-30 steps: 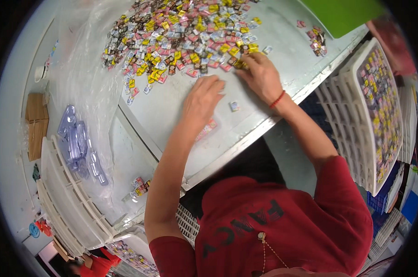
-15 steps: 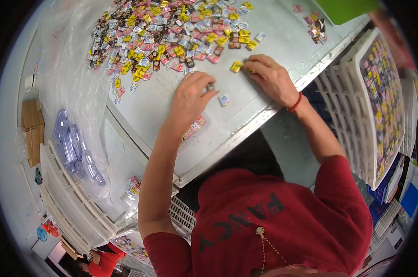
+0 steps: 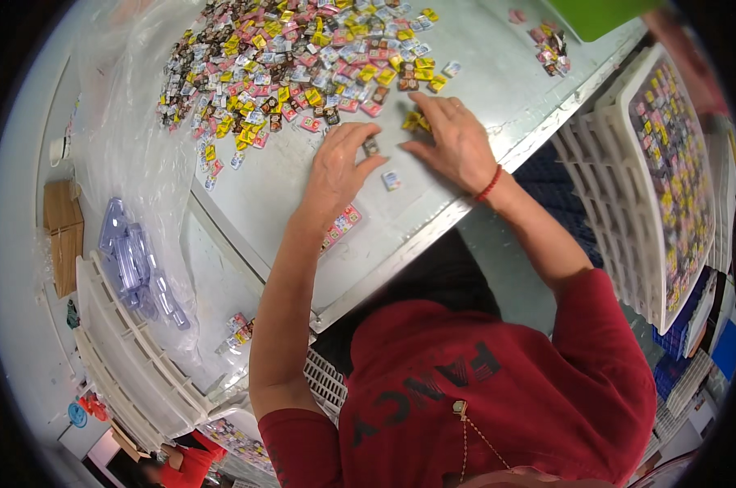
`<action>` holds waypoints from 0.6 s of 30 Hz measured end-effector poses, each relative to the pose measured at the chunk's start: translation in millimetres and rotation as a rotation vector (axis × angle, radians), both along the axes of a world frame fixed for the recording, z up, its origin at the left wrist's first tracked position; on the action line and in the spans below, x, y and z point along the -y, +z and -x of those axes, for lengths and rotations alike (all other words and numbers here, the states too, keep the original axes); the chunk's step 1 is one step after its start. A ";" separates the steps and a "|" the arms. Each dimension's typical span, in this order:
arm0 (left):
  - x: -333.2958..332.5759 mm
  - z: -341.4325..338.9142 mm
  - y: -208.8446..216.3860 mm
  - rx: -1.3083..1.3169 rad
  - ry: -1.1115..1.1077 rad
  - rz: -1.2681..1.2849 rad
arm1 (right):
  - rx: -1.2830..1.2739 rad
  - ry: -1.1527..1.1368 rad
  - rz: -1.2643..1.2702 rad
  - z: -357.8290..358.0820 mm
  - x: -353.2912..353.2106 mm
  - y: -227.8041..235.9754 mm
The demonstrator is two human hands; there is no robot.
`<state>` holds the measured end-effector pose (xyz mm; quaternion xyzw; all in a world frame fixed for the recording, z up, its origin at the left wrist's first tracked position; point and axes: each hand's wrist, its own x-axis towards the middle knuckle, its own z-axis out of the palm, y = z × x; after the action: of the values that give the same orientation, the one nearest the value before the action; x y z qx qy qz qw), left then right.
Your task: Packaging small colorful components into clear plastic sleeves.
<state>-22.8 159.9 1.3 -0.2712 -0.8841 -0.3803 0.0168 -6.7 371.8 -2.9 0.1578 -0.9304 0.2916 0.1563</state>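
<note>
Small flat rectangular printed pieces lie in a big mixed heap [image 3: 286,65] of yellow, pink, brown and white on the grey table [image 3: 246,195]. My left hand [image 3: 335,167] rests below the heap, thumb and forefinger apart. A dark piece [image 3: 371,146] sits in the gap between them; whether they touch it is hard to tell. My right hand [image 3: 457,146] is open over the table, thumb spread from the fingers, with yellow pieces [image 3: 417,122] beside its fingertips. Between the hands lies a single white-and-blue piece [image 3: 391,180]. A pink row of pieces [image 3: 341,228] shows beside my left forearm.
Stacked white trays [image 3: 628,146] filled with pieces stand to the right, past the table edge. A green panel [image 3: 604,16] and a small group of pieces [image 3: 552,49] are at the far right. Clear plastic sheeting [image 3: 132,122] and clear plastic parts [image 3: 140,260] lie left.
My right hand has moved left, its thumb and fingers spreading apart beside the yellow pieces. More of the yellow pieces show together now. My left hand has barely shifted, its thumb and forefinger slightly wider.
</note>
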 end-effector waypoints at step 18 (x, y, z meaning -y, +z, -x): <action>9.6 4.0 -6.0 0.027 0.053 -0.010 | -0.094 0.054 -0.075 57.0 20.7 -8.0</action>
<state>-26.7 150.3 -4.8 -0.2422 -0.8893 -0.3876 0.0161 -63.7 351.1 -10.9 0.2022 -0.9278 0.2528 0.1856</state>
